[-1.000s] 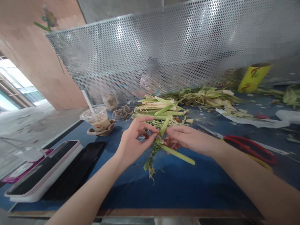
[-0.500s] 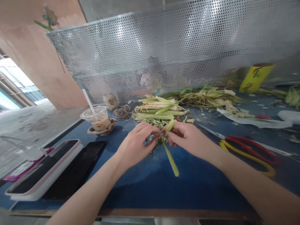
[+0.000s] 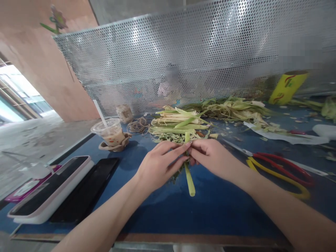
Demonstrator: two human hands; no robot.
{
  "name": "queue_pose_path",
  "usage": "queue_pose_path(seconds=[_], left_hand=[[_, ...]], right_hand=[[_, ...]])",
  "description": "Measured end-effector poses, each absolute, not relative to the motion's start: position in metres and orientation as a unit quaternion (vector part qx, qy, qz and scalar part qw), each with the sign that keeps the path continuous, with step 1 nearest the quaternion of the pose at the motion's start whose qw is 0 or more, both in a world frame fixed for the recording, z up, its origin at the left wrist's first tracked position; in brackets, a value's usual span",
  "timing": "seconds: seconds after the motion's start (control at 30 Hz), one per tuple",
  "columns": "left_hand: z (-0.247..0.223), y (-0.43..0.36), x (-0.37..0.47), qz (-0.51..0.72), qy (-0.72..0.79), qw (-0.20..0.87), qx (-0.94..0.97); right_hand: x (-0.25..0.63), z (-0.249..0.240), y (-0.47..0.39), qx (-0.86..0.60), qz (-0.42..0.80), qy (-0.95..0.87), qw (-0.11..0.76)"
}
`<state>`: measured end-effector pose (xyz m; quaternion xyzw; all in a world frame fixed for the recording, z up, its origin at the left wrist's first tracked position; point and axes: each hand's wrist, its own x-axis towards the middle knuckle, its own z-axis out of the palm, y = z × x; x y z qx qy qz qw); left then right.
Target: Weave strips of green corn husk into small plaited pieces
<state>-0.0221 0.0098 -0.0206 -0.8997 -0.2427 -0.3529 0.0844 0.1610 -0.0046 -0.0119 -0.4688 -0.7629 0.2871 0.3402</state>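
My left hand [image 3: 159,164] and my right hand [image 3: 211,154] meet above the blue table. Both pinch a pale green strip that looks like corn husk [image 3: 190,182]. Its cut lower end points towards me, and a short upper end shows above the fingertips. The middle of the strip is hidden by the fingers. Just beyond, partly behind my hands, lies a clump of shredded green plant bits [image 3: 169,138]. A stacked bundle of husk strips [image 3: 175,122] rests behind that clump.
Scissors with red and yellow handles [image 3: 280,171] lie at right. On the left are an iced-drink cup [image 3: 111,131], coiled twine [image 3: 138,126], a white-cased device [image 3: 52,190] and a black phone [image 3: 86,185]. A yellow roll [image 3: 288,87] stands before the perforated metal screen [image 3: 183,45].
The husk strip has turned from slanting to nearly upright. My left hand has shifted slightly right, its fingers closing in against my right fingertips.
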Motion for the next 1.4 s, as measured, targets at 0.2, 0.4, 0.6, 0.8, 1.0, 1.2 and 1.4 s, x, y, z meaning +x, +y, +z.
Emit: queue_pose_path(seconds=[0.2, 0.4, 0.6, 0.8, 1.0, 1.2, 1.4], left_hand=[[-0.023, 0.007, -0.019, -0.387, -0.275, 0.099, -0.874], [-0.025, 0.013, -0.025, -0.347, -0.203, 0.164, -0.901], [-0.018, 0.013, -0.028, -0.326, -0.178, 0.164, -0.914], [-0.02, 0.015, -0.026, -0.305, -0.202, 0.162, -0.916], [-0.021, 0.015, -0.021, -0.312, -0.258, 0.124, -0.906], [-0.014, 0.011, -0.018, -0.323, -0.361, -0.177, -0.857], [-0.017, 0.011, -0.016, -0.362, -0.36, -0.308, -0.803]], right_hand=[[0.16, -0.011, -0.006, -0.481, 0.273, -0.765, 0.331], [0.16, -0.009, -0.005, -0.488, 0.295, -0.751, 0.334], [0.162, -0.008, -0.005, -0.459, 0.384, -0.719, 0.352], [0.162, -0.011, -0.006, -0.448, 0.409, -0.713, 0.35], [0.161, -0.009, -0.009, -0.47, 0.324, -0.752, 0.33], [0.159, -0.006, -0.011, -0.476, 0.294, -0.767, 0.315], [0.159, -0.008, -0.011, -0.466, 0.272, -0.776, 0.326]])
